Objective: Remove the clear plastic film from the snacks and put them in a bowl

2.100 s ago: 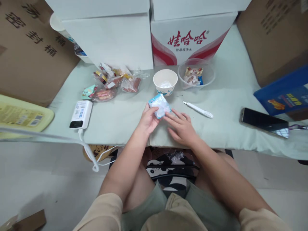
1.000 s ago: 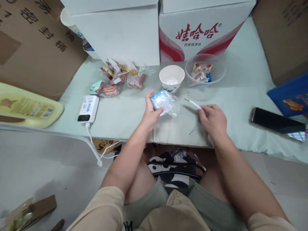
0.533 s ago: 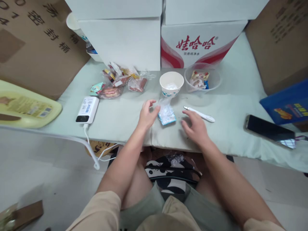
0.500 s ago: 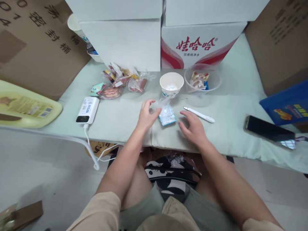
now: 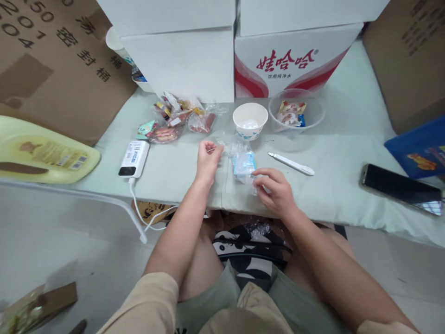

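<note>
A small clear packet with blue print and white contents (image 5: 243,162) lies on the pale green table cover (image 5: 181,162). My left hand (image 5: 207,160) pinches the packet's upper clear edge. My right hand (image 5: 275,192) pinches its lower corner near the table's front edge. A white paper cup (image 5: 250,120) stands just behind the packet. A white craft knife (image 5: 291,163) lies to the right of my right hand, untouched.
A clear bowl with wrapped sweets (image 5: 296,113) stands right of the cup. Bagged snacks (image 5: 181,121) and a white power bank (image 5: 134,158) lie at the left, a phone (image 5: 401,188) at the right. White cartons (image 5: 295,62) and brown boxes (image 5: 55,65) line the back.
My right hand reached to the white knife, left it lying, and came back to the packet. The packet was laid on the table; both hands now pinch its ends.
</note>
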Available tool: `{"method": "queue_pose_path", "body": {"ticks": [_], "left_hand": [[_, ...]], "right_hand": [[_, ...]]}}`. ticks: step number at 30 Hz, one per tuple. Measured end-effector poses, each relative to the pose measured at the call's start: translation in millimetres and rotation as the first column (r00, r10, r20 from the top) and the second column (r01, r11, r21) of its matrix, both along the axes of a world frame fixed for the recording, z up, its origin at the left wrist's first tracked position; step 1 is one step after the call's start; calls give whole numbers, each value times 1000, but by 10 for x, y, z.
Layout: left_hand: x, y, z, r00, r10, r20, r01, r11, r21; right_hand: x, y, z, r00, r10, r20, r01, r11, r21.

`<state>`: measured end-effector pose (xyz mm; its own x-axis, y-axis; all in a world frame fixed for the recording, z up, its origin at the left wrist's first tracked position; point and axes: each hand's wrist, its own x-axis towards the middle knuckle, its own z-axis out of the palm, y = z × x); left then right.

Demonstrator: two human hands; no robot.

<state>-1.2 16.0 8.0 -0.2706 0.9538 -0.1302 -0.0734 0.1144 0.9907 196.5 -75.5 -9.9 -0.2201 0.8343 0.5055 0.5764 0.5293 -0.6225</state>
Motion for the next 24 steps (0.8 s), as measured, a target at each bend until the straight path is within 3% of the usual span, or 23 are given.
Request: {"method": "queue_pose_path", "body": {"ticks": [1,3,5,7,9,11,13,14,16,18,21,22,24], "left_hand": [[-9,-45,10,995,-26,-98,24,1000,-20],[-16,-162,17,943,-199,-265,178,979,-103],[-7,-290,9,826,-414,-383,370,910,-187],[14,-391,-4,710,-505,-491,469,859,-205],[47,-447,-1,678,-475,-561,466,868,-172],[94,-464,34,755,-436,-491,428,894,-136],[155,-471,106,877,-422,-229,404,907,-123],[189,-478,153,908,-416,-53,408,905,-120],[254,-506,250,877,-405,261,439,894,-90],[296,-543,335,809,-411,421,467,883,-37],[284,-571,417,794,-431,428,474,881,8],[260,-568,432,809,-429,402,463,886,17],[193,-548,447,832,-414,370,429,902,44]], "right_hand": [[9,-62,15,996,80,42,-78,997,-28],[8,-173,42,945,299,132,-284,951,-125],[-3,-255,69,857,484,176,-441,867,-233],[-5,-291,85,836,526,153,-470,833,-292],[5,-265,74,926,372,71,-335,892,-305],[14,-182,35,996,65,-61,-82,930,-357],[6,-68,-10,951,-216,-222,79,862,-501],[-4,-11,-27,899,-312,-308,78,805,-588],[-32,80,-40,760,-420,-496,-71,705,-706],[-57,135,-34,564,-476,-675,-302,642,-705],[-70,174,-35,269,-585,-765,-534,571,-624],[-66,185,-44,211,-627,-750,-547,560,-623],[-50,212,-66,194,-640,-743,-492,592,-638]]}}
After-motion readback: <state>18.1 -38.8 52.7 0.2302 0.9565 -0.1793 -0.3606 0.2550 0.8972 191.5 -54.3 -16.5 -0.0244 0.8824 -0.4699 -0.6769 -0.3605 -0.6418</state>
